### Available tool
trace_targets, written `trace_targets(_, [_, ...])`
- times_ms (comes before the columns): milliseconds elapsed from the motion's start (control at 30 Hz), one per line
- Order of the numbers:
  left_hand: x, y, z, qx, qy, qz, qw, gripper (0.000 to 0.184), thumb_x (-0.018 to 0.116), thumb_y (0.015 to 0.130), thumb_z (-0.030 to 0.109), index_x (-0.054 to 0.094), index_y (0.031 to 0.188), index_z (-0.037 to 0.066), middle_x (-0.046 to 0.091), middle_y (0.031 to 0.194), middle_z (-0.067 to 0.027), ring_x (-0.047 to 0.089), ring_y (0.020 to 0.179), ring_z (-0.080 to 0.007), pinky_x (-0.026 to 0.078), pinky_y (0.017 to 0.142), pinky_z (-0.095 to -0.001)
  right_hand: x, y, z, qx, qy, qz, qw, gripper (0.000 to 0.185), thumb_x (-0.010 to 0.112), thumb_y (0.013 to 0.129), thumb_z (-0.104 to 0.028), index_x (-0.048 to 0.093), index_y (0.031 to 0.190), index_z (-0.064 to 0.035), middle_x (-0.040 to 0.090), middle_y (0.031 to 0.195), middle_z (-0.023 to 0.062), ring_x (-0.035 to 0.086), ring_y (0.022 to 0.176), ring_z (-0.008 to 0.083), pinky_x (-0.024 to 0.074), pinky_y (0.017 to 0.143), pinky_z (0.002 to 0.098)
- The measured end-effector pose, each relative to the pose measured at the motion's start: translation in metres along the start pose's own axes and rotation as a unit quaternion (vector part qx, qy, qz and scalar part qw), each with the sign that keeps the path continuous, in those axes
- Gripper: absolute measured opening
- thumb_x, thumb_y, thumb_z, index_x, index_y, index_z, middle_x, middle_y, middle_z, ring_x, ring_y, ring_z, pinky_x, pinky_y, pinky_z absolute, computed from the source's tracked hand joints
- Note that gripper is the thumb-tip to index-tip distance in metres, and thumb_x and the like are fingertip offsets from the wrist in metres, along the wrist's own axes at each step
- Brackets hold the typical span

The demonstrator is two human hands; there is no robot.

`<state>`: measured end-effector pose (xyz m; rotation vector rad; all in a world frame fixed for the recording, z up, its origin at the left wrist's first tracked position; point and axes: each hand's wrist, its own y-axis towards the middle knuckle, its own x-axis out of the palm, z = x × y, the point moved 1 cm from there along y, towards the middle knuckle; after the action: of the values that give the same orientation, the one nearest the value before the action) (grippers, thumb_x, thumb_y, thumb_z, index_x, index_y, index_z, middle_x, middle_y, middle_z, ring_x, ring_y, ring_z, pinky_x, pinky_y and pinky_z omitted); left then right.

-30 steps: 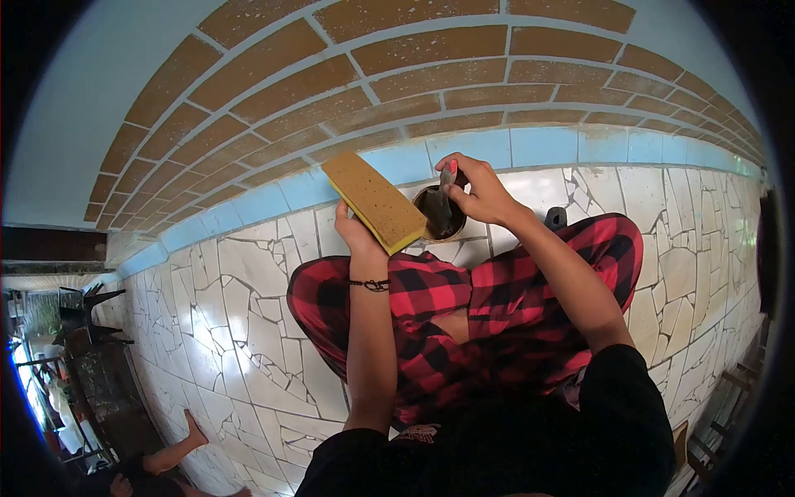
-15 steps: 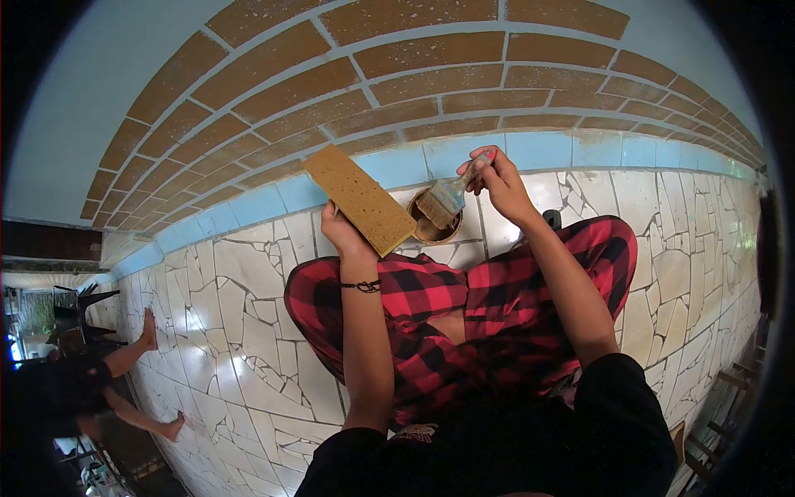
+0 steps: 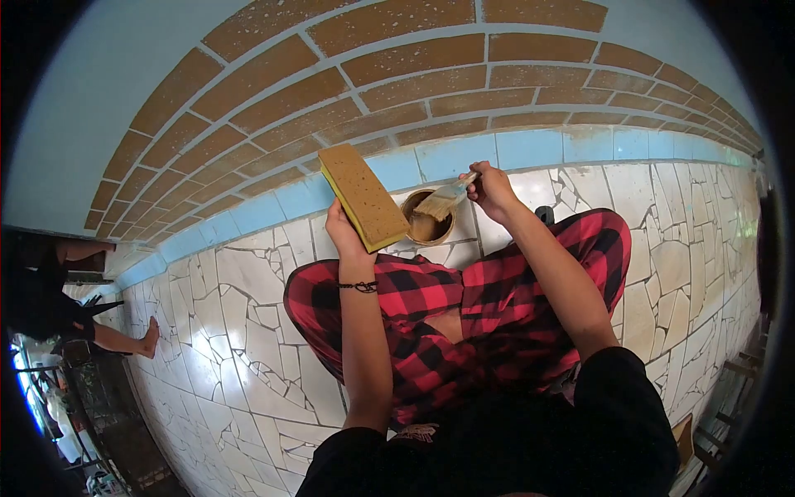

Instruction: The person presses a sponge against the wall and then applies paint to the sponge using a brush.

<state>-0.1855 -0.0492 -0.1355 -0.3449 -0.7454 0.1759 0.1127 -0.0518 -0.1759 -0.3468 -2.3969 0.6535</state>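
Note:
My left hand (image 3: 346, 232) is closed round the lower edge of a long sponge block (image 3: 364, 192), its broad face coated brown and its side yellow. In my right hand (image 3: 493, 192) is a paintbrush (image 3: 443, 199), gripped by the handle and slanting down to the left. The brush's bristles are over the mouth of a round paint container (image 3: 426, 238), which stands on the floor just right of the sponge and has brown paint inside. The bristle tips are at or in the paint; I cannot tell which.
Ahead rises a wall with painted brown brick shapes (image 3: 414, 62) and a light-blue tile strip (image 3: 530, 151) at its base. Stone-pattern floor tiles (image 3: 236, 323) spread around my crossed legs (image 3: 530, 298). Another person's bare leg (image 3: 124, 338) shows at the far left.
My right hand and the paintbrush have lowered, bringing the bristles down into the container's mouth. The sponge has tilted, showing more of its yellow side. The other person has moved at the left.

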Motion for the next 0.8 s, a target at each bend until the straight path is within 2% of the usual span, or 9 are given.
trace_targets(133, [-0.014, 0.002, -0.002, -0.024, -0.020, -0.087, 0.996, 0.054, 0.035, 0.112, 0.036, 0.059, 0.145, 0.002, 0.072, 0.130, -0.0235, 0.074, 0.106, -0.0354, 0.063, 0.087, -0.0482, -0.009, 0.011, 0.004, 0.049, 0.072, 0.018, 0.996, 0.019, 0.051, 0.108, -0.019, 0.053, 0.109, 0.0006, 0.069, 0.101, 0.0166, 0.052, 0.062, 0.0147, 0.0439, 0.053, 0.0309])
trace_targets(233, [-0.017, -0.003, -0.002, -0.043, -0.008, -0.072, 0.996, 0.054, 0.034, 0.112, 0.036, 0.058, 0.146, 0.002, 0.072, 0.130, -0.0249, 0.075, 0.102, -0.0361, 0.065, 0.083, -0.0501, -0.020, 0.023, 0.007, 0.086, 0.126, -0.013, 0.988, 0.021, 0.051, 0.109, -0.020, 0.053, 0.107, 0.0001, 0.067, 0.096, 0.0149, 0.052, 0.061, 0.0142, 0.0429, 0.050, 0.0286])
trace_targets(333, [-0.015, -0.008, -0.003, -0.053, 0.001, -0.052, 0.997, 0.053, 0.034, 0.112, 0.036, 0.058, 0.146, 0.002, 0.072, 0.129, -0.0250, 0.075, 0.102, -0.0357, 0.065, 0.086, -0.0510, -0.023, 0.023, 0.005, 0.101, 0.142, -0.055, 0.983, 0.020, 0.052, 0.110, -0.021, 0.050, 0.107, -0.0017, 0.062, 0.089, 0.0119, 0.051, 0.060, 0.0140, 0.0444, 0.050, 0.0274])
trace_targets(433, [-0.013, -0.010, -0.003, -0.051, 0.003, -0.045, 0.998, 0.053, 0.034, 0.113, 0.037, 0.059, 0.145, 0.002, 0.072, 0.129, -0.0245, 0.076, 0.101, -0.0352, 0.065, 0.087, -0.0516, -0.014, 0.015, 0.005, 0.090, 0.129, -0.024, 0.987, 0.021, 0.053, 0.111, -0.023, 0.049, 0.104, -0.0036, 0.057, 0.084, 0.0091, 0.051, 0.059, 0.0144, 0.0454, 0.051, 0.0275])
trace_targets(533, [-0.016, -0.006, -0.005, -0.047, 0.002, -0.057, 0.997, 0.053, 0.035, 0.113, 0.037, 0.060, 0.144, 0.001, 0.073, 0.127, -0.0239, 0.076, 0.101, -0.0352, 0.065, 0.087, -0.0506, -0.009, 0.013, 0.008, 0.078, 0.126, 0.018, 0.989, 0.024, 0.053, 0.112, -0.026, 0.049, 0.102, -0.0044, 0.057, 0.085, 0.0093, 0.052, 0.060, 0.0145, 0.0454, 0.051, 0.0275])
trace_targets(633, [-0.020, -0.002, -0.010, -0.053, 0.001, -0.053, 0.997, 0.054, 0.036, 0.113, 0.038, 0.061, 0.142, 0.001, 0.074, 0.123, -0.0236, 0.076, 0.101, -0.0353, 0.065, 0.086, -0.0493, -0.006, 0.011, 0.004, 0.078, 0.137, -0.005, 0.988, 0.025, 0.053, 0.112, -0.027, 0.049, 0.103, -0.0045, 0.061, 0.089, 0.0119, 0.053, 0.062, 0.0142, 0.0452, 0.052, 0.0272])
trace_targets(733, [-0.022, 0.001, -0.016, -0.078, -0.024, -0.061, 0.995, 0.054, 0.037, 0.113, 0.039, 0.061, 0.141, 0.000, 0.074, 0.122, -0.0242, 0.076, 0.096, -0.0374, 0.066, 0.083, -0.0484, 0.000, 0.004, -0.016, 0.063, 0.187, -0.087, 0.976, 0.022, 0.053, 0.113, -0.026, 0.050, 0.106, -0.0043, 0.064, 0.093, 0.0146, 0.053, 0.063, 0.0137, 0.0458, 0.053, 0.0273])
trace_targets(800, [-0.017, -0.004, -0.018, -0.135, -0.065, -0.099, 0.984, 0.055, 0.036, 0.113, 0.039, 0.060, 0.143, 0.000, 0.074, 0.122, -0.0255, 0.077, 0.093, -0.0394, 0.067, 0.080, -0.0492, 0.017, -0.015, -0.037, 0.022, 0.166, -0.078, 0.983, 0.020, 0.051, 0.113, -0.025, 0.052, 0.109, -0.0055, 0.067, 0.095, 0.0147, 0.053, 0.063, 0.0127, 0.0436, 0.052, 0.0269])
